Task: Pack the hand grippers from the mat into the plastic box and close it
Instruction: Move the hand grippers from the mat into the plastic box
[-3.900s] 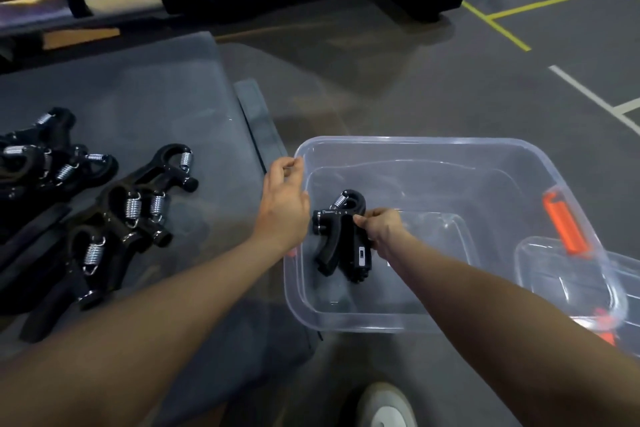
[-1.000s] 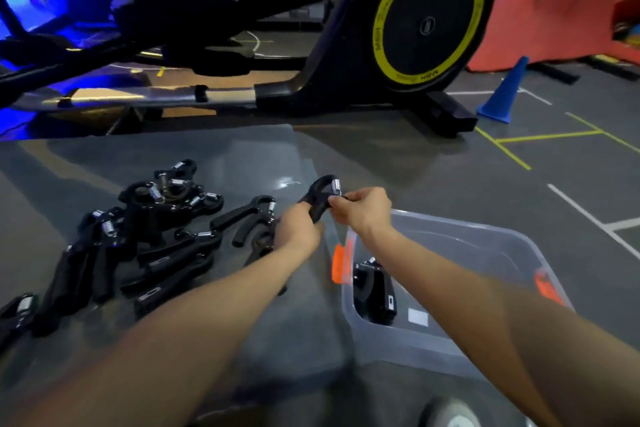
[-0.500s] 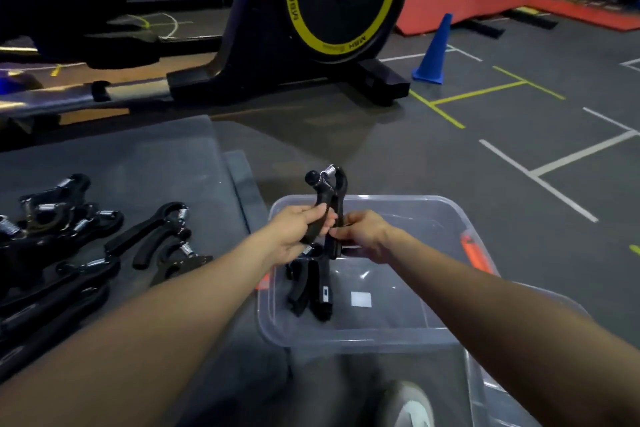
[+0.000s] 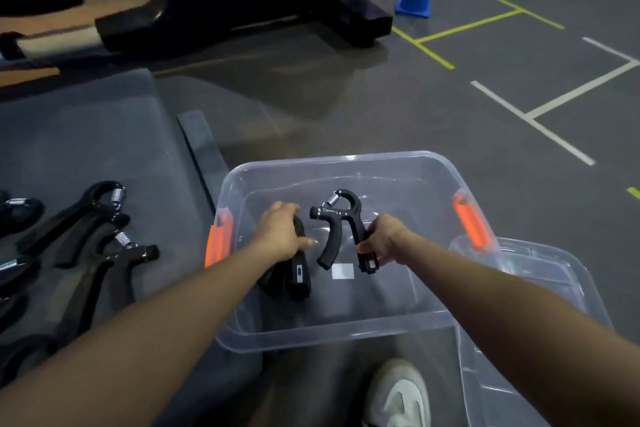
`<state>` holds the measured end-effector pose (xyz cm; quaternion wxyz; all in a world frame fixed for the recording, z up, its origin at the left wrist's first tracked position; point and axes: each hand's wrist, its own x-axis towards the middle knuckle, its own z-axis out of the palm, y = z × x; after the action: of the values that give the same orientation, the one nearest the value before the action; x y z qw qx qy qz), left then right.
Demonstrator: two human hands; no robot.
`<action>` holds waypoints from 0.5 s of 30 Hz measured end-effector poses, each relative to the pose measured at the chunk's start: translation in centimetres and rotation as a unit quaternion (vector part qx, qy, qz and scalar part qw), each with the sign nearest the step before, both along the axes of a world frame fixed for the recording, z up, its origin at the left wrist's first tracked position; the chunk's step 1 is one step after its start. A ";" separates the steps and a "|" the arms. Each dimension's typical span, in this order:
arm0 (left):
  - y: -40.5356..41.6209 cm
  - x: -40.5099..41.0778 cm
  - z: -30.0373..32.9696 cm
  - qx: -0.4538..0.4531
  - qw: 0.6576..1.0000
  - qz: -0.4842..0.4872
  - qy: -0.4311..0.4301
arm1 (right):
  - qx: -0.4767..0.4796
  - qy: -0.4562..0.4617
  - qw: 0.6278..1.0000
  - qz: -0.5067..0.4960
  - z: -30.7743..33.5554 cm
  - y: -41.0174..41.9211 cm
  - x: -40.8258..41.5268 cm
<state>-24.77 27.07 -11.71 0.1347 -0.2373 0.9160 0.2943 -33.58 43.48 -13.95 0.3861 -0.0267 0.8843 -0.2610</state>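
at frame centre the right hand [image 4: 382, 240] pinches one stiff handle of a likely light, rigid hand gripper [image 4: 341, 227], while the left hand [image 4: 280, 234] holds another gripper [image 4: 298, 270] in the plastic box [image 4: 346, 333].

plastic box [image 4: 346, 163] open on top, 2 hand grippers [image 4: 341, 225] filling its left half, right half free

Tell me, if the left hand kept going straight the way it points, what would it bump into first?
Probably the far wall of the clear plastic box. The left hand reaches forward inside it, gripping a black hand gripper lying in the box. Nothing else shows ahead, though depth is hard to judge.
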 end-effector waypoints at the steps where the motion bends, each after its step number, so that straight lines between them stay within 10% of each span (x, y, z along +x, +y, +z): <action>1: -0.3 0.0 -0.5 -0.017 1.000 -0.014 -0.007 | 0.020 0.004 1.000 0.011 -0.6 0.0 -0.1; 15: -1.7 1.2 -3.9 -0.095 0.986 -0.105 -0.084 | 0.130 -0.014 0.990 0.051 -5.2 -2.1 -0.2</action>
<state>-23.55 25.41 -15.59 0.2179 -0.1754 0.9450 0.1696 -33.79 41.38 -19.10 0.4118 -0.0171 0.9026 -0.1243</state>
